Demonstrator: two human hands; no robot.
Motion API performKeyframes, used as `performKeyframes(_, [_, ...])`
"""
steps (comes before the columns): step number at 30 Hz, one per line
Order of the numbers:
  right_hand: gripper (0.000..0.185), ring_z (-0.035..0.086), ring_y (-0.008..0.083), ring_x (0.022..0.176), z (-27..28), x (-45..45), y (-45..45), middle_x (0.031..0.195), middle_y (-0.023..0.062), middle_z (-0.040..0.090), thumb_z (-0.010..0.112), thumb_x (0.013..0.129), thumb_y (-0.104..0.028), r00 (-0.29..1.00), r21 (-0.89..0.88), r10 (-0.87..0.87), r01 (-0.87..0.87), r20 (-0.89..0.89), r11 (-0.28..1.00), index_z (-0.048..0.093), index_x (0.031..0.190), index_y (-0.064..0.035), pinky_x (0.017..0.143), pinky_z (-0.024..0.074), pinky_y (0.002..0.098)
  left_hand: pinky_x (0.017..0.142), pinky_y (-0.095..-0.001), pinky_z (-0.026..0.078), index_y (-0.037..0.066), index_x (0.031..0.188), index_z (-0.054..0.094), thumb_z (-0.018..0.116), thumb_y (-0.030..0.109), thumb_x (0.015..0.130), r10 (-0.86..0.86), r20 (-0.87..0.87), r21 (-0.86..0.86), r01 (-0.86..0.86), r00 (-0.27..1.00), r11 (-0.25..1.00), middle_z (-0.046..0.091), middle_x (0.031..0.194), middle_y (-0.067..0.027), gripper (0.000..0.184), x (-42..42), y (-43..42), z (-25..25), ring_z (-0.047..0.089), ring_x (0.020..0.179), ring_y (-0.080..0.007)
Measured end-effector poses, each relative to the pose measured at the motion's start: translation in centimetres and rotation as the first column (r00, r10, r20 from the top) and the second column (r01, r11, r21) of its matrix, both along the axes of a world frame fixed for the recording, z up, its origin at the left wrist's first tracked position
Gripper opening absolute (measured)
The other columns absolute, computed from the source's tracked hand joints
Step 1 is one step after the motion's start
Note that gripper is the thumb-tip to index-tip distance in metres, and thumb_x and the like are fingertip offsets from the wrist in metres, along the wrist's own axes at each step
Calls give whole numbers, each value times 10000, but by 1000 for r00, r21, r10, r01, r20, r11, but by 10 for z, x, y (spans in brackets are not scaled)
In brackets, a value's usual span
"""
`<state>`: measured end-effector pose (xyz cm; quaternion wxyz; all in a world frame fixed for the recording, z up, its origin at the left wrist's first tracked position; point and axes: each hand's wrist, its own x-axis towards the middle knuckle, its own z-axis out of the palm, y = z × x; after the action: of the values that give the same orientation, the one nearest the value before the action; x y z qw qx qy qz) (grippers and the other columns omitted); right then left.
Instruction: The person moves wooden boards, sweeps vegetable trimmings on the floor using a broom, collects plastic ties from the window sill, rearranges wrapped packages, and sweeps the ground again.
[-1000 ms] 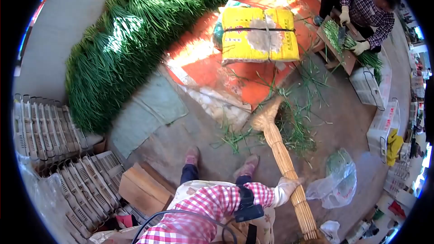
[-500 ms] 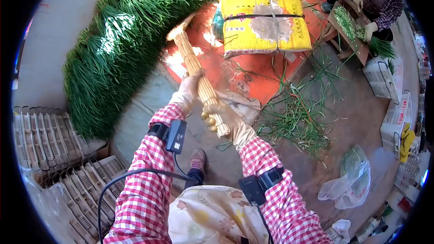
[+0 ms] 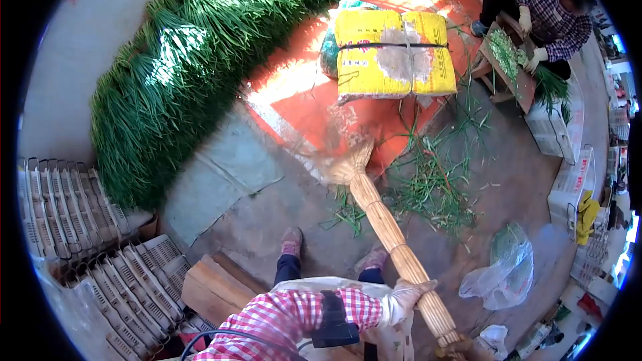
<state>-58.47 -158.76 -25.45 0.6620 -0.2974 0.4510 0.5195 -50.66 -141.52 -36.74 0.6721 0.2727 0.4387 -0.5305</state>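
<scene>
A straw broom (image 3: pixel 388 224) slants across the floor, its flared head on the edge of the orange sheet beside the scattered green leaf scraps (image 3: pixel 431 184). My left hand (image 3: pixel 409 293), in a pale glove, is closed round the lower part of its handle. Close to the handle's end, at the bottom edge of the view, is my right hand (image 3: pixel 465 347). It is shaded and partly cut off, with its fingers wrapped round the handle.
A long pile of green stalks (image 3: pixel 167 73) lines the back left. A strapped yellow bale (image 3: pixel 361 70) sits on the orange sheet (image 3: pixel 281 103). White crates (image 3: pixel 127 287) stand at left. A plastic bag (image 3: pixel 501 274) lies at right. Another person (image 3: pixel 552 13) works over a wooden stand.
The broom has swung from pointing up and left to lying lower and right, its head now among the scraps' left side. Both hands have moved down and right with it.
</scene>
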Motion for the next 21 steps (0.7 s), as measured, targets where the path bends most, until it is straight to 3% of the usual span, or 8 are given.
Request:
performKeyframes(3, [500,519,121,539,38,11,-7,806,91,536,653,734,-170,976,38,-91,100,-200,994,382,1135,-44,459,464,218,598,-282,468,31,886,534,710,224,708,277,68,-179,-261,958,949,569,765,-54,317,-1,19,9,550,664,-152])
performKeyframes(5, [554,538,129,588,3,47,26,816,88,535,686,704,-146,999,1,38,-38,1,999,371,1147,-40,480,472,213,603,-291,484,42,871,530,673,199,748,-161,163,154,136,973,979,569,789,-47,245,52,61,19,564,690,-156])
performKeyframes(6, [539,550,134,638,-41,49,36,823,81,534,666,724,-123,992,121,8,-24,127,992,362,1160,-37,491,480,217,578,-312,498,49,860,535,657,218,761,80,213,84,-100,974,991,572,780,-43,231,45,72,-27,578,680,-164])
performKeyframes(8, [441,516,78,583,-112,94,73,736,25,520,616,783,-164,954,172,119,-171,276,970,368,1139,-88,427,442,187,564,-325,508,38,865,540,639,238,745,-31,443,345,-139,896,928,578,713,-48,254,98,104,-47,590,637,-185])
performKeyframes(11, [322,453,58,474,-161,137,135,691,20,494,590,784,-150,963,444,-254,187,96,877,401,1037,-88,360,399,182,499,-379,494,11,882,468,639,92,718,98,492,446,-347,865,825,523,703,-71,249,149,127,-110,547,573,-212])
performKeyframes(16, [217,413,80,398,-152,30,45,658,45,486,567,787,-111,893,301,-450,434,-19,849,437,952,-57,292,340,214,513,-343,470,69,825,540,629,152,702,-133,551,603,-283,824,745,529,634,-43,172,47,4,-191,549,551,-196])
performKeyframes(18, [177,402,83,383,-94,-16,2,543,17,433,551,796,-194,934,-54,-356,354,-28,934,472,863,-51,329,317,206,514,-330,473,44,804,545,673,167,674,-249,480,563,-78,841,822,545,644,-54,220,-19,-73,-176,546,545,-184])
performKeyframes(21, [207,370,81,383,-29,-80,-56,595,-3,429,569,766,-134,854,-93,-477,468,-206,879,444,921,-78,339,336,228,518,-305,470,-4,832,523,704,184,666,-175,412,288,55,894,956,561,686,-66,309,-61,-144,-97,542,593,-154])
